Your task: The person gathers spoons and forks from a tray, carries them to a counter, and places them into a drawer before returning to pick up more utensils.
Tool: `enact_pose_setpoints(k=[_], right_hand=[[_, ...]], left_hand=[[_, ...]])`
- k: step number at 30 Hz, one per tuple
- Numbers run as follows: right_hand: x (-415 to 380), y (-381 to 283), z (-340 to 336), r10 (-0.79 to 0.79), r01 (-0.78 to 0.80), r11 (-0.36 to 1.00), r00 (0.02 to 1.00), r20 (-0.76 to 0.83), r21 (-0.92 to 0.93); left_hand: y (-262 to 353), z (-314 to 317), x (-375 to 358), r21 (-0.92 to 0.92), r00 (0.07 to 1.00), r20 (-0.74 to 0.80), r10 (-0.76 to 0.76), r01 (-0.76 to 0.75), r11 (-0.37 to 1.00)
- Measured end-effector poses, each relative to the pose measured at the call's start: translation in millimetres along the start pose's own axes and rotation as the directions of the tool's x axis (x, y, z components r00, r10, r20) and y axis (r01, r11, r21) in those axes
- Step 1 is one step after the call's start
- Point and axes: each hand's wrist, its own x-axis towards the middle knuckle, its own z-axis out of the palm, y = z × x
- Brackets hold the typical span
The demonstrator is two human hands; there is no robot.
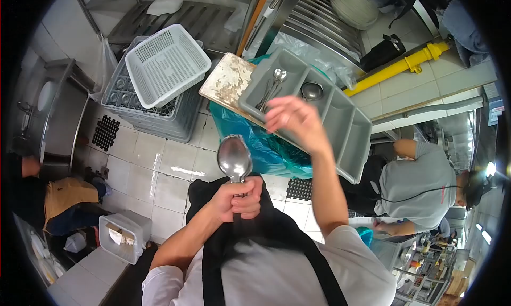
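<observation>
My left hand point(238, 198) is shut around the handle of a large metal spoon point(234, 158), held bowl-up in front of my chest. My right hand point(296, 121) is stretched out above the near edge of a grey divided cutlery tray point(340, 122), fingers loosely apart with nothing visible in them. In the tray's left compartment lie a few spoons point(273, 81). A small round metal bowl point(312, 90) sits in the compartment beside them. The tray rests on a worn board point(228, 80) over a bin lined with a teal bag point(255, 141).
A white plastic basket point(166, 63) sits on stacked grey racks point(133, 106) at the left. A person in a grey shirt point(420, 186) bends at the right. Another person point(61, 199) crouches at the left by a white tub point(123, 236). A yellow pipe point(399, 66) runs along the floor.
</observation>
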Motion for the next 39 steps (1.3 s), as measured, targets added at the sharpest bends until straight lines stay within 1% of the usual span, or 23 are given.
enact_pose_setpoints(k=[1, 2, 3, 4, 5, 6, 9, 12, 15, 18, 21, 24, 28, 30, 33, 34, 37, 39], right_hand=[[4.7, -5.1, -20.7, -0.031, -0.005, 0.982, 0.982, -0.189, -0.187], [11.1, -2.8, -52.7, -0.110, -0.033, 0.899, 0.949, -0.297, -0.437], [17.0, 1.5, -82.0, -0.151, -0.118, 0.823, 0.898, -0.414, -0.556], [21.0, 3.1, -108.5, -0.250, -0.190, 0.670, 0.852, -0.460, -0.717], [26.1, 9.1, -139.1, -0.267, -0.266, 0.576, 0.833, -0.485, -0.773], [29.0, 9.2, -149.5, -0.344, -0.304, 0.433, 0.815, -0.467, -0.849], [39.6, 26.9, -180.2, -0.356, -0.335, 0.158, 0.858, -0.370, -0.929], [49.0, 42.7, -183.5, -0.273, -0.368, -0.055, 0.900, -0.340, -0.928], [57.9, 47.9, -184.1, -0.235, -0.389, -0.185, 0.909, -0.344, -0.902], [65.8, 45.1, -195.4, -0.135, -0.371, -0.215, 0.928, -0.348, -0.903], [54.4, 48.8, -200.1, -0.213, -0.267, -0.217, 0.952, -0.221, -0.939], [41.9, 50.6, -200.4, -0.295, -0.195, -0.137, 0.944, -0.148, -0.971], [33.9, 45.4, -200.8, -0.361, -0.151, -0.145, 0.928, -0.090, -0.978], [32.1, 40.5, -202.7, -0.406, -0.124, -0.147, 0.912, -0.055, -0.981], [29.6, 21.6, -204.1, -0.527, -0.080, -0.092, 0.850, -0.020, -0.993], [28.9, 11.4, -205.5, -0.572, -0.058, -0.116, 0.820, 0.019, -0.992], [24.2, -21.5, -217.5, -0.650, -0.065, -0.120, 0.759, 0.029, -0.991], [18.0, -44.7, -230.1, -0.625, -0.106, -0.131, 0.781, -0.001, -0.986]], left_hand=[[-1.1, -2.9, -3.4, -0.033, 1.000, -0.002, 0.025, -0.025, 0.999], [-2.5, -6.6, -6.9, -0.065, 0.999, -0.004, 0.051, -0.051, 0.997], [-3.8, -9.9, -10.3, -0.095, 0.997, -0.008, 0.077, -0.077, 0.992], [-4.8, -12.4, -13.5, -0.146, 0.996, -0.021, 0.091, -0.093, 0.985], [-6.5, -15.6, -16.5, -0.164, 0.995, -0.029, 0.100, -0.103, 0.981], [-7.5, -18.7, -19.2, -0.184, 0.993, -0.038, 0.109, -0.114, 0.976], [-9.8, -21.9, -22.7, -0.213, 0.989, -0.060, 0.137, -0.147, 0.966], [-10.0, -19.3, -24.4, -0.212, 0.985, -0.083, 0.149, -0.163, 0.964], [-9.4, -18.0, -25.0, -0.198, 0.984, -0.089, 0.156, -0.171, 0.965], [-8.9, -18.3, -26.7, -0.187, 0.979, -0.105, 0.175, -0.192, 0.963], [-8.9, -19.3, -25.9, -0.186, 0.972, -0.109, 0.207, -0.225, 0.956], [-9.2, -21.1, -25.9, -0.180, 0.966, -0.112, 0.231, -0.248, 0.952], [-9.5, -21.1, -25.3, -0.173, 0.967, -0.148, 0.206, -0.231, 0.958], [-10.1, -21.0, -23.3, -0.176, 0.970, -0.157, 0.187, -0.214, 0.961], [-12.7, -21.8, -21.7, -0.188, 0.972, -0.166, 0.167, -0.197, 0.962], [-12.5, -21.5, -21.4, -0.187, 0.973, -0.169, 0.160, -0.191, 0.964], [-12.7, -24.5, -20.1, -0.197, 0.975, -0.162, 0.155, -0.185, 0.963], [-12.2, -26.2, -18.5, -0.204, 0.976, -0.151, 0.156, -0.185, 0.961]])
